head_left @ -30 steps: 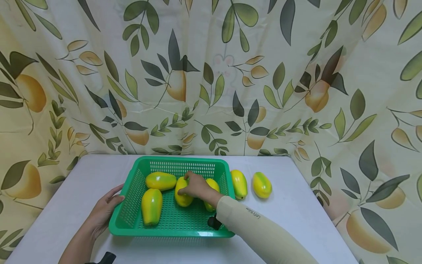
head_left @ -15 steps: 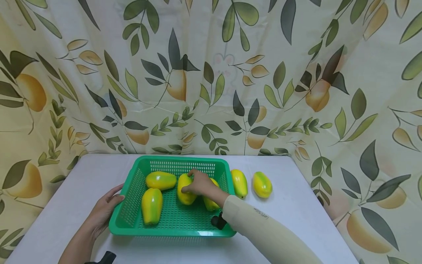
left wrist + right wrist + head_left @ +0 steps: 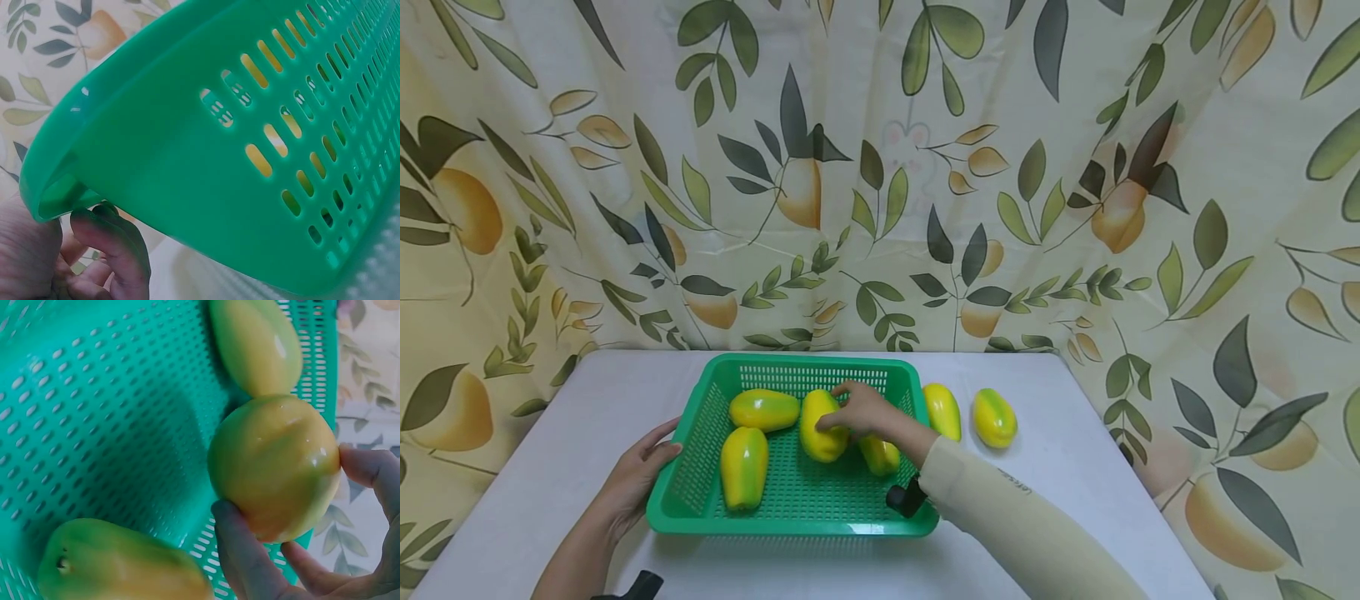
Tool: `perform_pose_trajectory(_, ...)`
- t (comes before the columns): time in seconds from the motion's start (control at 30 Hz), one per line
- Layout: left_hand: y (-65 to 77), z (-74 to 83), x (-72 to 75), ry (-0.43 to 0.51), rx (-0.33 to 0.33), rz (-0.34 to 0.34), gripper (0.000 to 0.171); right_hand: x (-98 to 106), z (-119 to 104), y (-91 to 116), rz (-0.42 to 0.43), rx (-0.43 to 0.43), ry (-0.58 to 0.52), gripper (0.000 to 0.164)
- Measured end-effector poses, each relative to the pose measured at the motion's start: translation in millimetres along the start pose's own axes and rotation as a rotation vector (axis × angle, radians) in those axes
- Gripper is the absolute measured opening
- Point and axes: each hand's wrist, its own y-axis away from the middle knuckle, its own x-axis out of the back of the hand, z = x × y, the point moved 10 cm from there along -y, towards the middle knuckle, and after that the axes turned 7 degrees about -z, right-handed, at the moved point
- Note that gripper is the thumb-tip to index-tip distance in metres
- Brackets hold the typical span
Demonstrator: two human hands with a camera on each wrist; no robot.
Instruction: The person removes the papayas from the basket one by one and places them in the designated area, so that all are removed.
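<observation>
My right hand (image 3: 868,412) holds a yellow-green papaya (image 3: 822,427) inside the green basket (image 3: 820,527). In the right wrist view, thumb and fingers spread around this papaya (image 3: 275,469). Just right of it, partly hidden by the right hand, lies another papaya (image 3: 880,456). Two more lie in the basket's left half: one papaya (image 3: 764,410) sideways at the back, one papaya (image 3: 744,469) lengthwise in front. My left hand (image 3: 638,471) grips the basket's left rim; in the left wrist view its fingers (image 3: 112,244) curl under that rim.
Outside the basket, one papaya (image 3: 942,410) stands close to its right wall, with another papaya (image 3: 995,418) farther right on the white table (image 3: 1060,492). A leaf-and-fruit patterned curtain (image 3: 880,250) hangs directly behind the table.
The right hand and forearm have shifted a little right and back, and the gripped papaya has moved slightly with them. My left hand and the basket have stayed put.
</observation>
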Motion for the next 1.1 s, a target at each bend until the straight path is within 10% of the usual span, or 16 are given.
perform_pose_trajectory(1.1, -1.7, -2.1, -0.5, 0.020, 0.021, -0.023, 0.069, 22, 11, 36, -0.194, -0.023, -0.302, 0.071)
